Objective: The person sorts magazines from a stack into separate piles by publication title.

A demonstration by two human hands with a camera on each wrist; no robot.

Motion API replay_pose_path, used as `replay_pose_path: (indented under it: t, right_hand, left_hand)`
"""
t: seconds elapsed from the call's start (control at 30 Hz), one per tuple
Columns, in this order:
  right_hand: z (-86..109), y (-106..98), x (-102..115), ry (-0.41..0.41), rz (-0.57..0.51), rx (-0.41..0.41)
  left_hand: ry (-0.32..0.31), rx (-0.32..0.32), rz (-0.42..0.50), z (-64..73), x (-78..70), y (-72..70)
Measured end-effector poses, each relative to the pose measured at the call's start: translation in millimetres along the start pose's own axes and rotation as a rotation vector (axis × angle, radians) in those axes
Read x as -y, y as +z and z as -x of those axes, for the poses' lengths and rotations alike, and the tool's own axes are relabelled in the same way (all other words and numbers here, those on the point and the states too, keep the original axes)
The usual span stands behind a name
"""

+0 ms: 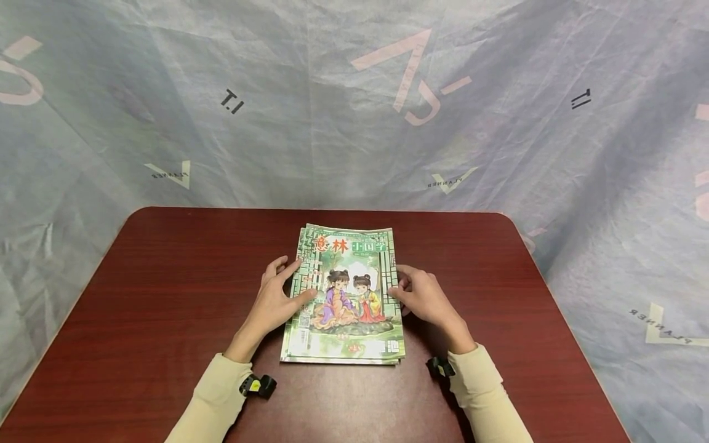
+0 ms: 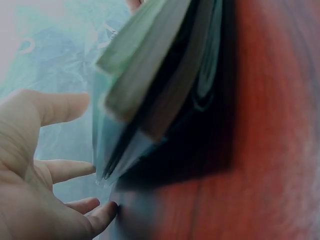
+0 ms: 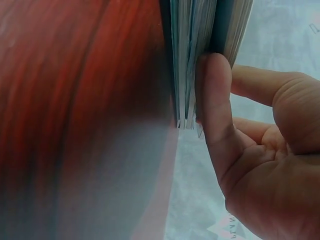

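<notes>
A stack of magazines (image 1: 354, 344) lies at the front middle of the table, its green top cover showing two drawn figures and red and white lettering. The edges are slightly uneven. At its left side, my left hand (image 1: 277, 300) is spread, with the thumb over the cover and the other fingers at the edge. In the left wrist view the fingers (image 2: 65, 107) look nearly straight beside the magazines (image 2: 145, 75). My right hand (image 1: 429, 298) grips the right edge, its thumb over the cover. Curled fingers (image 3: 216, 95) press against the page edges (image 3: 187, 60) in the right wrist view.
The dark red wooden table (image 1: 166, 295) extends to both sides of the stack. Behind and beside it hangs a grey printed cloth (image 1: 310, 123). A black strap device (image 1: 258, 386) is on the left wrist and another (image 1: 440, 367) on the right.
</notes>
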State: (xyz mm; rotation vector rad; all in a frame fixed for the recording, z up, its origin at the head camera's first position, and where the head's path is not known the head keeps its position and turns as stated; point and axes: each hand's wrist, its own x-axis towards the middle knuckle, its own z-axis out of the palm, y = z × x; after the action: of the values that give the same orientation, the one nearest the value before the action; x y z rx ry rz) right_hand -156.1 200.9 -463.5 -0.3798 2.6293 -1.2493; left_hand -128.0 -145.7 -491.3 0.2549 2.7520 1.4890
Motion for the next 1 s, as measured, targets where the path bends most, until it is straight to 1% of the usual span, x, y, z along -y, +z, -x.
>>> replay_pose_path:
  t: [0.23,0.37,0.57,0.7,0.77,0.9,1.0]
  right_hand:
    - [0.7,-0.4,1.4,-0.002,-0.041,-0.011]
    - [1.2,-1.6,2.5,-0.006,-0.056,-0.009]
    - [1.3,-2.9,2.0,-0.004,-0.066,-0.008]
    - [1.8,-4.0,2.8,-0.009,-0.074,-0.013]
    - [2.0,-4.3,2.9,-0.009,-0.083,-0.014]
    - [2.5,-4.6,3.0,-0.012,-0.107,-0.009]
    - [2.4,-4.7,3.2,-0.015,-0.124,-0.003]
  left_hand:
    - [0.013,-0.023,0.002,0.9,-3.5,1.0]
    - [0.023,-0.028,-0.022,0.6,-4.1,0.7]
    - [0.052,-0.019,-0.071,0.5,-6.7,0.4]
    - [0.067,-0.028,-0.106,0.1,-9.4,1.5]
    - [0.068,-0.025,-0.104,-0.4,-10.4,1.9]
    - [0.096,-0.012,-0.091,-1.1,-10.9,1.1]
    - [0.099,0.0,-0.072,-1.2,-13.3,0.8]
